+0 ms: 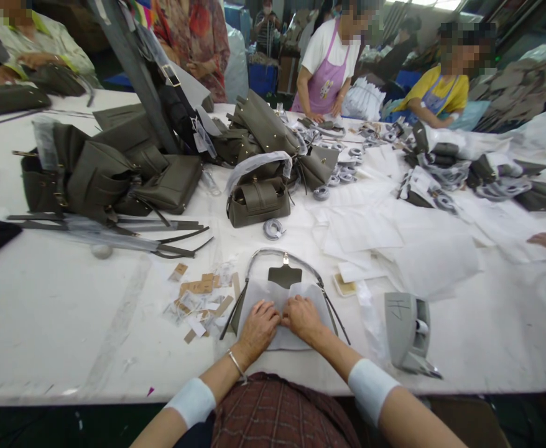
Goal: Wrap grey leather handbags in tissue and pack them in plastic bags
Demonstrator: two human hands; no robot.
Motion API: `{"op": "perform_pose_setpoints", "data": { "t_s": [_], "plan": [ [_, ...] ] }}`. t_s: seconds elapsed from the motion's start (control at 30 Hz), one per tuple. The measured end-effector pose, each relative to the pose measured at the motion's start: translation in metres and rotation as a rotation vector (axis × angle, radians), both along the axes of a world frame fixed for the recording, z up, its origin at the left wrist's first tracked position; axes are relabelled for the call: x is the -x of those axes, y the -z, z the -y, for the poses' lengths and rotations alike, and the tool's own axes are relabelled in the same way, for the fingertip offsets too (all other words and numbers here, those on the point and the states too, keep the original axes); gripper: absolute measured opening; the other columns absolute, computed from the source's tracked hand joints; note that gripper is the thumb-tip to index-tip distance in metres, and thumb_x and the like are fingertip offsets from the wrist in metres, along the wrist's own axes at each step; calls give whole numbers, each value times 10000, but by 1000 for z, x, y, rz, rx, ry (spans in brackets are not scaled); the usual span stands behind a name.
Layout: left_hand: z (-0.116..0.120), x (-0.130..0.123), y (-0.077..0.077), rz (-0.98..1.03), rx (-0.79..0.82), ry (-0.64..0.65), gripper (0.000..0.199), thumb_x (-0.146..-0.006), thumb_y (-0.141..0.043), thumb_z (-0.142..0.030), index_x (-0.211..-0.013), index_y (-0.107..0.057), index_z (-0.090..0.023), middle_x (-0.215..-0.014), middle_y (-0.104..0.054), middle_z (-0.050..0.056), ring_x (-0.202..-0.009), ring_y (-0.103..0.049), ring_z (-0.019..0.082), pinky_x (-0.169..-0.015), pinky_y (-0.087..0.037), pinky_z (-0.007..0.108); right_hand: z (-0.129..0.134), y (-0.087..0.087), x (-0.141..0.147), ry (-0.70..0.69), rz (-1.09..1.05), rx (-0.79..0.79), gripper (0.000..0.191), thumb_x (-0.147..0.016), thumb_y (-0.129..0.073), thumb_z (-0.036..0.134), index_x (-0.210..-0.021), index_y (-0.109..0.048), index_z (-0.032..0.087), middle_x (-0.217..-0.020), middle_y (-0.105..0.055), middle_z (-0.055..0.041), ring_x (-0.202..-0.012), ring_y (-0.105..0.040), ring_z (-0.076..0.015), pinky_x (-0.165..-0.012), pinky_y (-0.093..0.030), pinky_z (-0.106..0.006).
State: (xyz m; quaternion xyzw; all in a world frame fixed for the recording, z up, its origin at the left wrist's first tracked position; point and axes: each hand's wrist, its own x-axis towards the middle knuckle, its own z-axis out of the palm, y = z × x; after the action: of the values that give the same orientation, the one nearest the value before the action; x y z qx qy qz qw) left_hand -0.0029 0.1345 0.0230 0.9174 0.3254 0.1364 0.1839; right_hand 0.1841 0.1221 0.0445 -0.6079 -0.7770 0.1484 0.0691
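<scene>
Directly in front of me an olive-grey handbag point(285, 277) lies on the table, its wrapped handle point(259, 252) arching away from me and thin straps hanging at both sides. A white paper sheet point(254, 292) covers most of its body. My left hand point(260, 323) and my right hand point(301, 317) meet over the middle of this sheet. Both have curled fingers, which seem to pinch the paper; the fingertips are partly hidden. The bag's flap with a gold clasp point(286, 258) shows above the sheet.
Left of the bag lie scattered tags and paper scraps point(203, 298). A grey tape dispenser point(398, 333) stands at right, near loose white sheets point(422, 255). Beyond are a small olive bag point(260, 202), a wrapped strap coil point(273, 229) and a bag pile point(109, 162). Several people work across the table.
</scene>
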Motion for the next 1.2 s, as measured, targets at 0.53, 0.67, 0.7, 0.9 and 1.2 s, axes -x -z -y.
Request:
{"op": "perform_pose_setpoints", "data": {
  "t_s": [0.53, 0.67, 0.7, 0.9, 1.2],
  "plan": [
    [-16, -26, -26, -186, -32, -57, 179, -884, -451, -75, -968, -575, -173, -911, -617, 72, -861, -567, 232, -796, -457, 383, 21, 8, -5, 13, -201, -226, 304, -872, -592, 284, -1170, -605, 225, -1133, -645, -77, -1124, -538, -261, -1132, -243, -530],
    [-27, -26, -19, -212, -57, -110, 148, -917, -477, -132, -1015, -585, -155, -984, -632, 97, -903, -585, 257, -795, -463, 413, 16, 17, -9, 118, -191, -243, 346, -952, -474, 252, -1289, -553, 241, -1303, -595, -85, -1285, -468, -267, -1155, -208, -558],
    [-29, -24, -17, -190, -67, -123, 164, -923, -494, -161, -1061, -582, -153, -1056, -633, 111, -959, -587, 270, -828, -460, 434, 15, 19, -9, 140, -180, -243, 344, -961, -462, 246, -1292, -555, 247, -1312, -593, -82, -1291, -467, -268, -1152, -214, -556],
    [-34, -14, -8, -60, -103, -196, 481, -922, -570, -359, -1350, -454, -173, -1384, -521, 133, -1341, -400, 327, -1119, -242, 579, 10, 18, -8, 152, -87, -224, 489, -939, -547, 386, -1391, -465, 218, -1329, -579, -112, -1265, -464, -313, -1120, -243, -540],
    [-36, -15, -6, -35, -94, -247, 338, -938, -533, -432, -1148, -555, -168, -1037, -632, 94, -1007, -568, 260, -1042, -349, 496, -11, 2, -16, 221, 10, -195, 233, -969, -497, 385, -840, -625, 239, -798, -613, -67, -842, -517, -247, -809, -356, -411]
  ]
}}
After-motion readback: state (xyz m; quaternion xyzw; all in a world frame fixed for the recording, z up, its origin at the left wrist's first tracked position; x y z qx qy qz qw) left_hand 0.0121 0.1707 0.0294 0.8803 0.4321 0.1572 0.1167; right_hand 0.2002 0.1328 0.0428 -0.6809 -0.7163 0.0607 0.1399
